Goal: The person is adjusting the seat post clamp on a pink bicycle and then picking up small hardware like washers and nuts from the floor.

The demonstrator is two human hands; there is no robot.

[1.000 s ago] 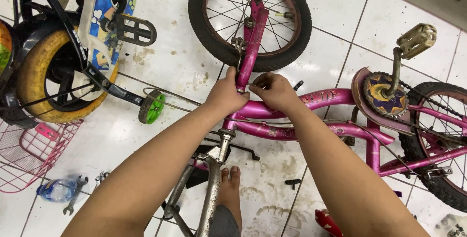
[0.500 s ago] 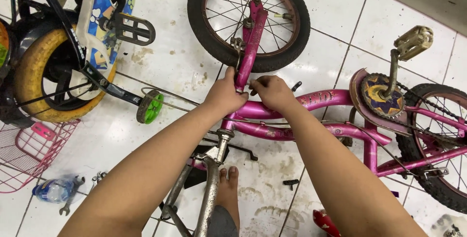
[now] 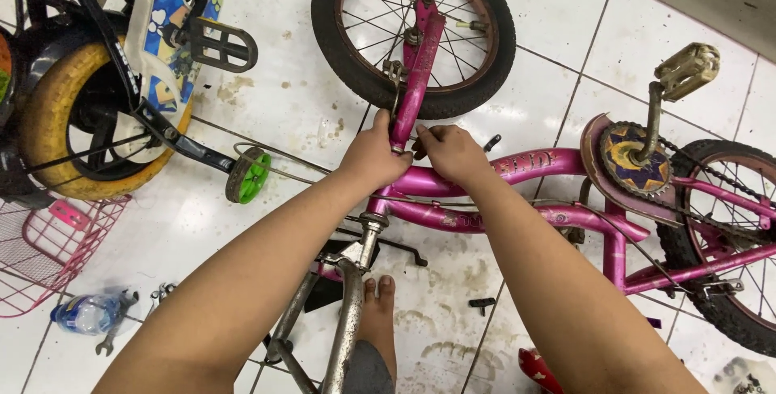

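Note:
A small pink bicycle (image 3: 533,168) lies on its side on the white tiled floor. My left hand (image 3: 373,155) grips the bottom of the pink fork (image 3: 416,71) where it meets the frame's head tube. My right hand (image 3: 449,151) rests on the same joint from the right, fingers curled on the frame. The front wheel (image 3: 414,30) points away from me. The rusty handlebar stem (image 3: 352,313) runs toward me, beside my bare foot (image 3: 378,321).
A second bicycle with a yellow-rimmed wheel (image 3: 77,127) and a green training wheel (image 3: 246,174) stands at left. A pink wire basket (image 3: 40,252), a plastic bottle (image 3: 85,313) and wrenches (image 3: 129,325) lie lower left. The crank and pedal (image 3: 685,71) stick up at right.
Both hands stay on the fork joint. The view has shifted slightly; the hands have barely moved.

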